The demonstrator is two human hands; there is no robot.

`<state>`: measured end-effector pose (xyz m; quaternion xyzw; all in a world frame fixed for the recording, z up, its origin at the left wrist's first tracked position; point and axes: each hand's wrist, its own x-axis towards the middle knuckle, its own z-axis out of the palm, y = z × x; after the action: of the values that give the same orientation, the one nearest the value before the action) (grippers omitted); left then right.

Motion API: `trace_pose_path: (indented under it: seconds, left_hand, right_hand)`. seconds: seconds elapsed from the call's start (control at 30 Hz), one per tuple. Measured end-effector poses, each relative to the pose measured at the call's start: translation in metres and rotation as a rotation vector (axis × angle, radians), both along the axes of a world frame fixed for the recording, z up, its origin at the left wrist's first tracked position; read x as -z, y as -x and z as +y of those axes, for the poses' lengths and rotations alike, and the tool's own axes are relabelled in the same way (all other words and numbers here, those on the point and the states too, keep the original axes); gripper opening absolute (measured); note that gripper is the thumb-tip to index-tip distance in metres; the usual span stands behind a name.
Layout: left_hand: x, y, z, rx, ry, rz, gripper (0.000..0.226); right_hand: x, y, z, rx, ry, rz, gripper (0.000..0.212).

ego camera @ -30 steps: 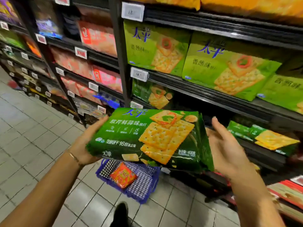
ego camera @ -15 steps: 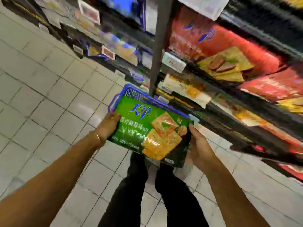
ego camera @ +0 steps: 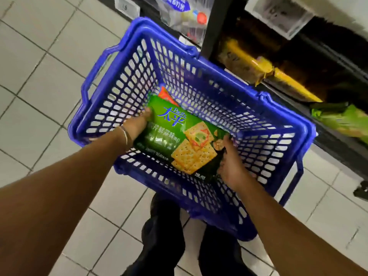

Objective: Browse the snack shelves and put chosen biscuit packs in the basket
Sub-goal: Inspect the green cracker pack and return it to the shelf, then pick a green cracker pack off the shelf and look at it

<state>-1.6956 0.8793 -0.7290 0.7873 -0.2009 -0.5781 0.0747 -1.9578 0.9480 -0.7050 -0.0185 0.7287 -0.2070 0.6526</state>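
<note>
Green biscuit pack (ego camera: 175,134) between both hands, inside blue basket (ego camera: 258,108)

- Overall illumination: even, moderately bright, apparently from overhead; the pale square floor tiles (ego camera: 49,62) read clean and evenly lit, with no hard shadows.
- Shelf recesses at upper right: dim to near black; the dark metal shelving unit (ego camera: 328,62) loses detail in shadow.
- Glare: soft white sheen on the glossy green cracker pack (ego camera: 177,136), washing out part of its printed text.
- Motion blur: pronounced at the right edge; the lime-green bag on the lower shelf (ego camera: 346,120) and the clear plastic price-tag holder (ego camera: 278,14) are smeared.
- Sharpness: best at centre; the blue plastic lattice basket (ego camera: 199,80) shows crisp mesh, softening towards its near rim.
- Distortion: wide-angle stretching at the edges; forearms swell towards the lower corners and tile lines bow.
</note>
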Motion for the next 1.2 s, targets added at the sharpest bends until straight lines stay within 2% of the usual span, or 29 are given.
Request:
trace_pose_path:
  seconds: [0.13, 0.23, 0.3, 0.33, 0.4, 0.5, 0.57, 0.73, 0.83, 1.0, 1.13, 1.2]
  left_hand:
    - [-0.005, 0.007, 0.001, 0.017, 0.019, 0.03, 0.069]
    - [-0.052, 0.009, -0.005, 0.065, 0.043, 0.003, 0.066]
    - [-0.097, 0.01, -0.009, 0.068, 0.07, 0.041, 0.064]
    - [-0.124, 0.012, -0.01, 0.051, 0.064, 0.083, 0.063]
    - [-0.191, 0.02, -0.012, 0.025, 0.066, 0.159, 0.058]
    - [-0.314, 0.049, -0.013, 0.037, 0.173, 0.237, 0.02]
    - [-0.401, 0.069, -0.009, 0.086, 0.265, 0.273, 0.007]
    - [-0.591, 0.13, 0.015, 0.129, 0.434, 0.45, 0.017]
    - [-0.665, 0.166, 0.036, 0.274, 0.534, 0.526, 0.023]
    - [-0.728, 0.244, 0.057, 0.447, 0.544, 0.596, 0.021]
    - [-0.753, 0.332, 0.067, 0.59, 0.572, 0.645, 0.017]
    - [-0.761, 0.381, 0.068, 0.606, 0.603, 0.654, 0.025]
  right_hand:
    - [0.007, 0.006, 0.009, 0.03, 0.004, -0.059, 0.038]
    - [-0.037, 0.017, 0.006, 0.045, 0.03, -0.028, 0.034]
    - [-0.084, 0.028, 0.0, 0.115, 0.057, -0.034, 0.045]
    - [-0.112, 0.034, -0.002, 0.165, 0.062, -0.047, 0.055]
    - [-0.177, 0.045, -0.005, 0.21, 0.09, -0.064, 0.061]
    - [-0.289, 0.064, -0.002, 0.222, 0.18, -0.095, 0.06]
    - [-0.375, 0.075, 0.004, 0.24, 0.211, -0.101, 0.063]
    - [-0.563, 0.103, 0.041, 0.258, 0.356, -0.007, 0.064]
    - [-0.638, 0.131, 0.08, 0.392, 0.426, 0.033, 0.064]
    - [-0.716, 0.204, 0.132, 0.671, 0.573, 0.18, 0.056]
    - [-0.741, 0.283, 0.153, 0.828, 0.648, 0.228, 0.049]
    - [-0.746, 0.323, 0.157, 0.873, 0.676, 0.222, 0.046]
